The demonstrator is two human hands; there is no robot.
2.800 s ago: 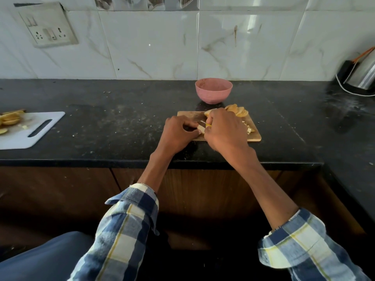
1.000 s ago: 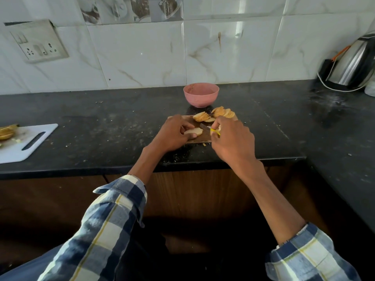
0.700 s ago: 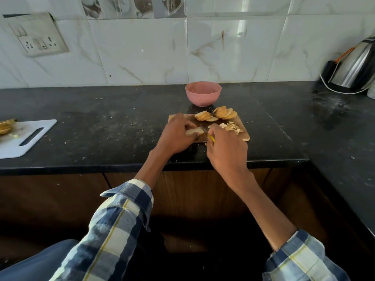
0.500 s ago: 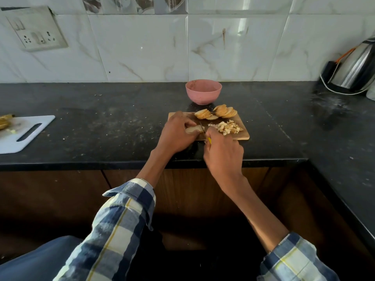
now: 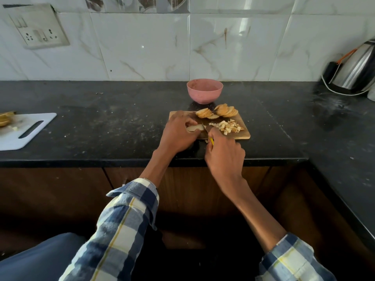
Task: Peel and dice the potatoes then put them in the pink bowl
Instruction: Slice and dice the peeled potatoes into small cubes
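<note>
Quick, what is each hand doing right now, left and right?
Left hand: fingers curled over a potato slice, holding it on the wooden board.
Right hand: closed around the yellow-handled knife.

no readable text anywhere

Right hand (image 5: 224, 154) drawn back off the board, diced potato pile (image 5: 227, 126) now uncovered

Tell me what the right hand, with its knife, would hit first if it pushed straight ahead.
Probably the potato slice the left hand holds; the right hand aims the knife at it, though depth is unclear.
</note>
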